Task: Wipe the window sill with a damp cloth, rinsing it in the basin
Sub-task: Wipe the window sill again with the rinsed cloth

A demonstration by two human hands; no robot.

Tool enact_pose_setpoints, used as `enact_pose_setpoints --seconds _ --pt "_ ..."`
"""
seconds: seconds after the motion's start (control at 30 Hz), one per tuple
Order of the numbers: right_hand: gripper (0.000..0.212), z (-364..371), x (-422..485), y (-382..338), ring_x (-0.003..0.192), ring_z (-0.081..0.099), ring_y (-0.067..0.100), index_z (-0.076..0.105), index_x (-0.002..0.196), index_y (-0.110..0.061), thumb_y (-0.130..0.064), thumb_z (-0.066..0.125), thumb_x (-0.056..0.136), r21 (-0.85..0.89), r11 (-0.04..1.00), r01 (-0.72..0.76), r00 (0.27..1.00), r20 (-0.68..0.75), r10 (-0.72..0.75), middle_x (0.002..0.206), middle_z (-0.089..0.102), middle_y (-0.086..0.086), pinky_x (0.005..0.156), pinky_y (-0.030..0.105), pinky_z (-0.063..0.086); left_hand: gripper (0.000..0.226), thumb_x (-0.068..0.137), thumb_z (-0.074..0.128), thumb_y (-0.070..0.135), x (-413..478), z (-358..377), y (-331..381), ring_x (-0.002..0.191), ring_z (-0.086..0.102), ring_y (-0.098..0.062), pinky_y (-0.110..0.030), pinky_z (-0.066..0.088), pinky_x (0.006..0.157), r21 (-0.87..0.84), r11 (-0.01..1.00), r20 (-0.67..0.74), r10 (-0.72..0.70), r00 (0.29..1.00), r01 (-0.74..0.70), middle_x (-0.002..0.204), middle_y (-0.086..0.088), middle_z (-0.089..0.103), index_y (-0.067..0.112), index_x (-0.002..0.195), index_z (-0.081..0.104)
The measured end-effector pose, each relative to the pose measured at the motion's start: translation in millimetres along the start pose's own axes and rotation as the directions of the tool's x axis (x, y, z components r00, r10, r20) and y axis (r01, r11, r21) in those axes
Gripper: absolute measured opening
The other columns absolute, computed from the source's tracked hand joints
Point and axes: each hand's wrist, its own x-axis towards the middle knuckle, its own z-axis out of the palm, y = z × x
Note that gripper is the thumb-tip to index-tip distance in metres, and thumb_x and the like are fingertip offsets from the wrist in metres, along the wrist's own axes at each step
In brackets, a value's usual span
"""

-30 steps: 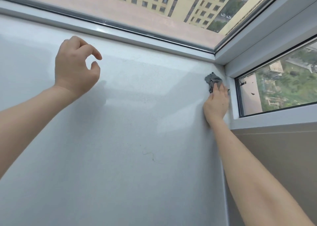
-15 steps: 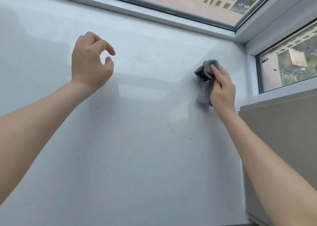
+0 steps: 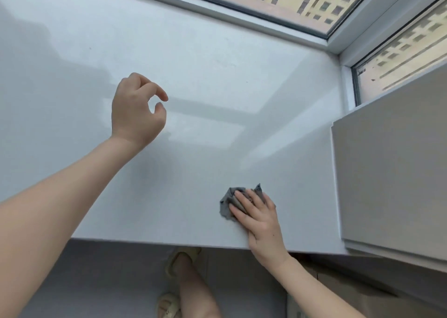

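Note:
A wide, pale grey window sill (image 3: pixel 205 80) fills most of the view. Near its front edge lies a small crumpled grey cloth (image 3: pixel 228 200). My right hand (image 3: pixel 260 218) presses flat on the cloth with straight fingers, covering its right part. My left hand (image 3: pixel 136 111) hovers above the middle of the sill, fingers loosely curled, thumb and forefinger apart, holding nothing. No basin is in view.
White window frames (image 3: pixel 244 15) run along the sill's far side and right corner. A grey panel (image 3: pixel 391 163) stands at the right, over the sill's end. Below the front edge are the floor (image 3: pixel 101 284) and my leg and sandalled feet (image 3: pixel 176 267).
My right hand has dragged the cloth from the far right corner back to the sill's front edge. The camera has tilted down, bringing the floor and feet into view. My left hand stays raised.

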Motion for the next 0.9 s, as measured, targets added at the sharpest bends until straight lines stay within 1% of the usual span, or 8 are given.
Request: enact_pose_setpoints --seconds 0.1,0.2,0.27,0.5,0.57,0.67,0.8,0.9 --pt "0.056 3 -39 -49 0.131 0.041 0.012 0.063 0.117 -0.025 0.000 0.034 0.075 0.178 0.980 -0.084 0.996 0.048 0.077 0.135 0.053 -0.007 0.108 0.036 0.027 0.020 0.073 0.050 0.005 -33 -21 8 0.090 0.048 -0.028 -0.022 0.028 0.073 -0.010 1.000 -0.009 0.012 1.000 -0.012 0.084 0.003 0.040 0.008 0.084 0.066" --pt "0.050 -27 -45 -83 0.120 0.051 0.002 0.069 0.109 -0.021 0.000 0.037 0.078 0.534 0.778 -0.330 0.937 0.090 0.336 0.124 0.060 -0.009 0.102 0.017 0.035 0.021 0.073 0.048 0.006 -61 -40 10 0.090 0.048 -0.027 -0.022 0.028 0.074 -0.015 1.000 -0.016 0.008 1.000 -0.008 0.082 0.006 0.038 0.008 0.084 0.066" --pt "0.046 -57 -30 -73 0.114 0.054 0.001 0.064 0.111 -0.023 0.004 0.038 0.085 0.572 0.728 -0.378 0.884 -0.011 0.467 0.120 0.062 -0.007 0.097 0.010 0.037 0.021 0.073 0.048 0.006 -75 -48 10 0.090 0.048 -0.027 -0.022 0.028 0.073 -0.013 1.000 -0.025 0.000 1.000 -0.001 0.085 0.001 0.041 0.008 0.084 0.066" --pt "0.052 -68 7 48 0.143 0.015 0.026 0.032 0.144 -0.030 -0.046 0.035 0.094 -0.132 0.730 -0.670 0.742 -0.096 0.663 0.156 0.017 0.012 0.116 0.043 0.014 0.021 0.072 0.048 0.006 -111 -64 3 0.088 0.048 -0.027 -0.023 0.028 0.073 -0.009 1.000 -0.060 -0.028 0.998 0.028 0.085 0.000 0.042 0.008 0.083 0.066" --pt "0.059 -44 10 44 0.140 0.023 0.030 0.042 0.139 -0.028 -0.051 0.026 0.088 -0.198 0.730 -0.655 0.755 -0.209 0.621 0.152 0.029 0.013 0.114 0.046 0.014 0.021 0.072 0.048 0.007 -119 -64 0 0.087 0.048 -0.027 -0.023 0.027 0.073 0.002 1.000 -0.061 -0.023 0.998 0.024 0.085 0.000 0.041 0.008 0.083 0.066" --pt "0.048 -15 16 13 0.131 0.041 0.036 0.056 0.129 -0.016 -0.024 0.037 0.086 -0.147 0.818 -0.556 0.821 -0.252 0.512 0.140 0.047 0.015 0.109 0.047 0.028 0.021 0.073 0.048 0.007 -123 -63 -4 0.087 0.048 -0.027 -0.023 0.028 0.073 0.012 1.000 -0.056 -0.028 0.998 0.029 0.085 0.000 0.041 0.008 0.083 0.066" --pt "0.056 47 -5 -91 0.123 0.050 0.034 0.065 0.118 -0.015 -0.005 0.034 0.073 -0.033 0.997 -0.074 0.996 -0.051 0.072 0.132 0.056 0.010 0.104 0.040 0.031 0.022 0.072 0.047 0.008 -122 -58 0 0.086 0.048 -0.029 -0.024 0.029 0.072 0.007 0.998 -0.055 -0.054 0.997 0.055 0.085 -0.001 0.043 0.008 0.082 0.066" --pt "0.060 45 10 -132 0.122 0.051 0.028 0.064 0.118 -0.011 0.000 0.029 0.072 0.214 0.970 0.116 0.987 0.084 -0.137 0.132 0.056 0.008 0.104 0.035 0.035 0.021 0.071 0.048 0.007 -112 -55 6 0.084 0.048 -0.027 -0.023 0.028 0.072 0.000 0.999 -0.062 -0.032 0.998 0.032 0.084 -0.005 0.047 0.008 0.081 0.066"
